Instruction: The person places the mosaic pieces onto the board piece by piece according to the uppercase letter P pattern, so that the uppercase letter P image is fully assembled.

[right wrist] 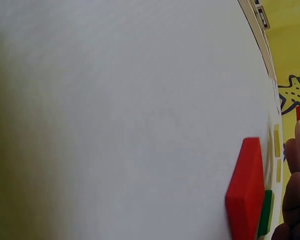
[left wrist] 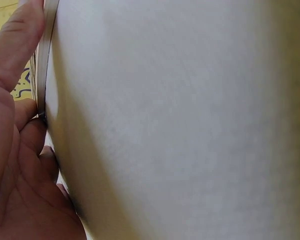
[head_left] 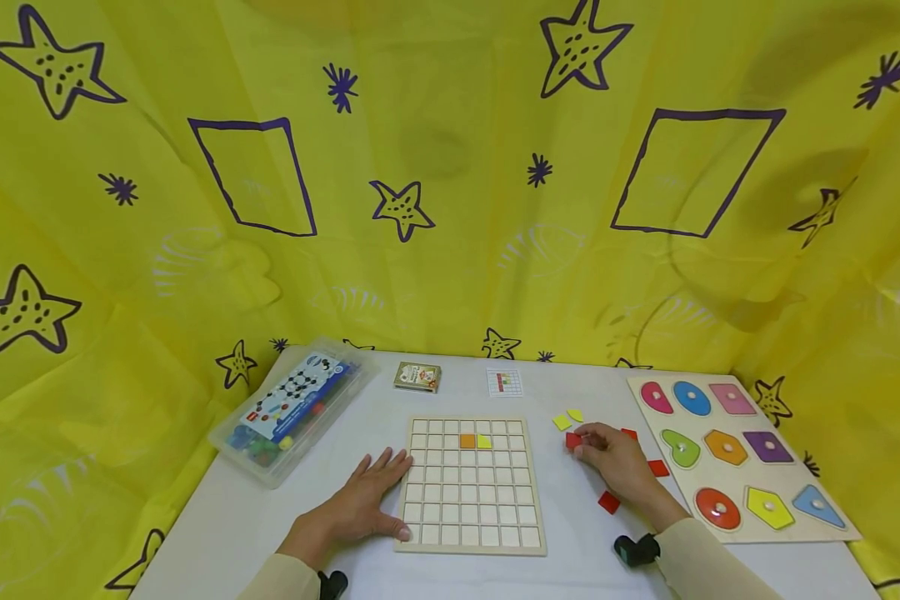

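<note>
A wooden grid board (head_left: 468, 487) lies flat on the white table, bearing an orange square tile (head_left: 468, 441) and a yellow tile (head_left: 483, 442) side by side in its second row. With fingers spread, my left hand (head_left: 360, 502) rests at the board's left edge, the thumb over its lower left corner. To the right of the board, my right hand (head_left: 617, 460) pinches a red square tile (head_left: 572, 441) between thumb and fingers. Beneath and around that hand lie loose red tiles, one (head_left: 609, 502) nearest the wrist. In the right wrist view a green tile (right wrist: 266, 212) shows behind a red one (right wrist: 245, 195).
Two yellow tiles (head_left: 562, 422) lie beyond the right hand. A wooden shape puzzle (head_left: 701, 479) stands at the right, and a clear plastic case (head_left: 292, 412) of coloured parts at the left. Farther back are a small card box (head_left: 417, 377) and a grid pattern card (head_left: 505, 382).
</note>
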`<state>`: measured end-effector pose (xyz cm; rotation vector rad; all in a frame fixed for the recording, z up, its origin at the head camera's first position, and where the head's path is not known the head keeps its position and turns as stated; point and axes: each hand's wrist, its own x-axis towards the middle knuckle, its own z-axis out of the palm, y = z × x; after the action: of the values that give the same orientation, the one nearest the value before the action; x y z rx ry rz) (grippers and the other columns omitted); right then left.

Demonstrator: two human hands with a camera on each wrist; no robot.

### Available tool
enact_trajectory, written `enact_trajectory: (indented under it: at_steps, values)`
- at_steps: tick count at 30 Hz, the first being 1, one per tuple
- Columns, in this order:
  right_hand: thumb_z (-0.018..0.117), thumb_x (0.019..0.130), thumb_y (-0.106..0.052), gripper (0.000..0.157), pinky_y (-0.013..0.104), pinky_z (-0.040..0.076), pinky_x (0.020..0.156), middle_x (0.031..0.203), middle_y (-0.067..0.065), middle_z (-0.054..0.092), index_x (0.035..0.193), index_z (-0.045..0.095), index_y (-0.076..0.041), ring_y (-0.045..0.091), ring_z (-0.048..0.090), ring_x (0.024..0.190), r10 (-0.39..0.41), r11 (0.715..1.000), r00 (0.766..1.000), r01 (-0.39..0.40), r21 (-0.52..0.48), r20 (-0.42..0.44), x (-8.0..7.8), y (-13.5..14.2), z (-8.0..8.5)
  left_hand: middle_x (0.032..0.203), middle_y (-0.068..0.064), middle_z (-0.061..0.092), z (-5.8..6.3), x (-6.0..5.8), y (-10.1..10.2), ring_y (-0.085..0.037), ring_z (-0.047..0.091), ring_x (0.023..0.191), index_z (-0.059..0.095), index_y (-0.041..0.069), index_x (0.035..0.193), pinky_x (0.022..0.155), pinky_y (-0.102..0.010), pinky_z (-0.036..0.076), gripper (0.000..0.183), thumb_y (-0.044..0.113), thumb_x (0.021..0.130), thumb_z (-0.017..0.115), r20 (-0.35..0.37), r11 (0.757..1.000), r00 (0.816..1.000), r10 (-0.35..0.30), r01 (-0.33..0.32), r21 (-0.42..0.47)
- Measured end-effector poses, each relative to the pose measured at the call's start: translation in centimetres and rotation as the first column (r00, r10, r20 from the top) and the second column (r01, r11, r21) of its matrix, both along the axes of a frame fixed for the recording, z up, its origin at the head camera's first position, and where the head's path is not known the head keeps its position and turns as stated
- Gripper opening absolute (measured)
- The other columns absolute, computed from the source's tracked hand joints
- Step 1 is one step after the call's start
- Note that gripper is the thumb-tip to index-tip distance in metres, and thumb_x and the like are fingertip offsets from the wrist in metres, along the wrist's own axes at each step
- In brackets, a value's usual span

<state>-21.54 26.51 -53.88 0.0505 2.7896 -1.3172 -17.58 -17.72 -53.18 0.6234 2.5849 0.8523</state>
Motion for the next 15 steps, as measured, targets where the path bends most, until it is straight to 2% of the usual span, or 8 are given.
enact_trajectory:
  at_steps: [8, 15]
  values:
    - [0.07, 0.101, -0.012, 0.033, 0.014, 0.056, 0.078, 0.12, 0.013, 0.068, 0.134, 0.067, -0.007, 0.028, 0.06, 0.108, -0.042, 0.995, 0.999, 0.04, -0.088, -0.024, -0.4, -0.9, 0.1, 0.174, -0.017, 0.026, 0.1, 0.0, 0.1, -0.041, 0.013, 0.163, 0.033, 0.002, 0.164, 0.133, -0.062, 0.001, 0.116, 0.044, 0.074, 0.091, 0.0, 1.0, 1.0, 0.001, -0.001, -0.001]
    - [0.072, 0.1, -0.01, 0.03, 0.014, 0.058, 0.075, 0.115, 0.012, 0.071, 0.13, 0.071, -0.007, 0.025, 0.062, 0.101, -0.049, 0.993, 0.993, 0.037, -0.112, -0.106, -0.8, -2.2, 0.3, 0.174, -0.017, 0.027, 0.1, 0.1, 0.2, -0.042, 0.014, 0.163, 0.033, 0.003, 0.164, 0.132, -0.063, 0.001, 0.115, 0.045, 0.074, 0.091, -0.005, 1.0, 1.0, 0.0, 0.0, 0.004]
